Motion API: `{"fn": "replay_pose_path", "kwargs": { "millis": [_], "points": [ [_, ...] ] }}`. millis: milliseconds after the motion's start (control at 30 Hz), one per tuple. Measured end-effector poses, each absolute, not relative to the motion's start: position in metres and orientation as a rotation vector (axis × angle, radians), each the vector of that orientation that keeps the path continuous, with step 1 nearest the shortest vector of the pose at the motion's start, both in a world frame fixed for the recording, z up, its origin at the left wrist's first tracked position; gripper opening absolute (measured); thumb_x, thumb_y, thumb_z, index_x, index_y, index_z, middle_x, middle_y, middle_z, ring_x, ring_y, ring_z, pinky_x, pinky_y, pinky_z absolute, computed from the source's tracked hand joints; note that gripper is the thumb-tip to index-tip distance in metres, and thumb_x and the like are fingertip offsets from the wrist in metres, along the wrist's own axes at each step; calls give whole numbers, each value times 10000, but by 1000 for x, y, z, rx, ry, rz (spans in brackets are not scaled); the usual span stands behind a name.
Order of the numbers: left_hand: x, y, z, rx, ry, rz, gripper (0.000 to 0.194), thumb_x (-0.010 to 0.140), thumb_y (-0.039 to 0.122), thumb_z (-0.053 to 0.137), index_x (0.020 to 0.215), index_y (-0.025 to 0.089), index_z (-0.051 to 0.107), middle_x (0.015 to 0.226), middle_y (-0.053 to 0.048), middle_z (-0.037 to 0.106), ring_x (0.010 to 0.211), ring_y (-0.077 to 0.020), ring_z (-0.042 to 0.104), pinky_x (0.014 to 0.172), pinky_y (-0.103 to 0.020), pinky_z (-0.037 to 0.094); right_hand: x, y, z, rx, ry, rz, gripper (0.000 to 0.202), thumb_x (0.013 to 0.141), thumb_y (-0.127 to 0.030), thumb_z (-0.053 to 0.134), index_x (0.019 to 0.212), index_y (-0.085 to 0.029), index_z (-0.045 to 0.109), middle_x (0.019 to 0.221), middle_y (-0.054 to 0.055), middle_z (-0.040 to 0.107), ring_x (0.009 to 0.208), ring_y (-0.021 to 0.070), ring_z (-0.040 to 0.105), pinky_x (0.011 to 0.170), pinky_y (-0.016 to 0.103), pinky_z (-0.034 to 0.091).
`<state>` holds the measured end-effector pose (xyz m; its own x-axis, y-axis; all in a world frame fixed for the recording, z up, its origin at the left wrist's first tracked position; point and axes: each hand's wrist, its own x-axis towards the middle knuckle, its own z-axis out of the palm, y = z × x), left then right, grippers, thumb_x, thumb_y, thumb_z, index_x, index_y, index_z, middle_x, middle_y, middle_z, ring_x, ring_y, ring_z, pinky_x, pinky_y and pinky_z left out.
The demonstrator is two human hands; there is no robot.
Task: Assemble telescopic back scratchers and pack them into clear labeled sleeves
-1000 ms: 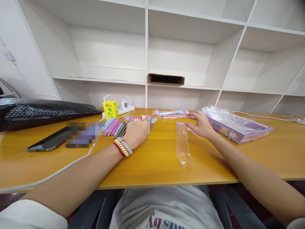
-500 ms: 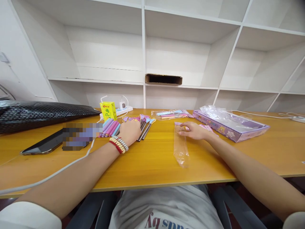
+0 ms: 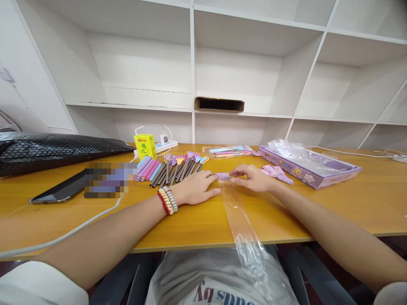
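Observation:
A long clear plastic bag (image 3: pixel 235 212) with a purple printed strip (image 3: pixel 223 176) at its top lies between my hands. Its lower end hangs over the table's front edge onto my lap. My left hand (image 3: pixel 197 188) rests palm down, thumb apart from its fingers, with fingertips by the strip's left end. At the strip's right end, the curled fingers and thumb of my right hand (image 3: pixel 252 178) hold the bag's edge. Left of the bag lies a pile of dark metallic sticks (image 3: pixel 173 171) with small coloured hand-shaped ends, beside pink, purple and blue foam-like tubes (image 3: pixel 148 168).
Several pink printed cards (image 3: pixel 276 173) lie beside a purple box (image 3: pixel 313 171) topped with clear bags. Filled packets (image 3: pixel 229 151) sit at the back. A yellow drink carton (image 3: pixel 144 146), power strip (image 3: pixel 165 147), phone (image 3: pixel 60 186) and black wrapped bundle (image 3: pixel 57 152) stand leftward.
My left hand has left the stick pile and moved right to the bag. The bag's top has shifted left with my right hand, and its lower end now reaches my lap.

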<state>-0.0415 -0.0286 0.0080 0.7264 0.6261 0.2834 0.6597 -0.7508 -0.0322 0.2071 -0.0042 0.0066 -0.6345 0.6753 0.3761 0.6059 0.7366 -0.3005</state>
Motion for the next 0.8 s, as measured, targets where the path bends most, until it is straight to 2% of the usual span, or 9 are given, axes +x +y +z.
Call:
{"fn": "replay_pose_path", "kwargs": {
  "millis": [100, 233, 367, 533, 667, 800],
  "points": [
    [-38, -31, 3, -2953, -935, -329, 531, 871, 521, 348, 1302, 226, 439, 1355, -100, 423, 1234, -225, 394, 1019, -372, 301, 209, 4, -1, -1027, -2408, 109, 334, 842, -406, 518, 1060, -175, 619, 1028, 74, 630, 906, 184, 586, 785, 321, 467],
    [-40, -29, 3, -3086, -917, -251, 534, 874, 512, 356, 1335, 247, 409, 1424, -74, 351, 1308, -220, 308, 1072, -387, 229, 209, 11, -10, -1020, -2482, 77, 332, 847, -373, 513, 1109, -188, 597, 1094, 75, 606, 1006, 197, 558, 842, 339, 452],
    [-40, -28, 6, -3129, -874, -343, 462, 876, 464, 394, 1267, 239, 494, 1351, -73, 454, 1252, -199, 396, 1048, -352, 278, 199, 8, -8, -915, -2616, 89, 282, 845, -325, 525, 1070, -183, 618, 1021, 71, 627, 949, 184, 573, 846, 331, 444],
    [-35, -30, 9, -3120, -811, -413, 346, 890, 399, 397, 1100, 217, 604, 1133, -76, 597, 1072, -184, 536, 947, -322, 376, 190, 1, -3, -890, -2617, 20, 289, 843, -292, 521, 1098, -185, 604, 999, 75, 640, 875, 177, 596, 784, 307, 454],
    [-33, -32, 11, -3048, -837, -393, 330, 899, 372, 383, 1080, 200, 600, 1044, -74, 603, 975, -176, 559, 897, -314, 400, 188, -3, -1, -831, -2660, -8, 265, 846, -270, 503, 1078, -204, 613, 975, 58, 651, 871, 175, 602, 777, 297, 451],
    [-33, -32, 9, -3023, -855, -383, 328, 894, 370, 398, 1108, 204, 581, 1045, -73, 584, 974, -173, 550, 891, -307, 400, 188, -2, -2, -781, -2663, 4, 246, 819, -209, 514, 1037, -204, 627, 939, 50, 657, 799, 160, 608, 728, 276, 452]
  ]
}}
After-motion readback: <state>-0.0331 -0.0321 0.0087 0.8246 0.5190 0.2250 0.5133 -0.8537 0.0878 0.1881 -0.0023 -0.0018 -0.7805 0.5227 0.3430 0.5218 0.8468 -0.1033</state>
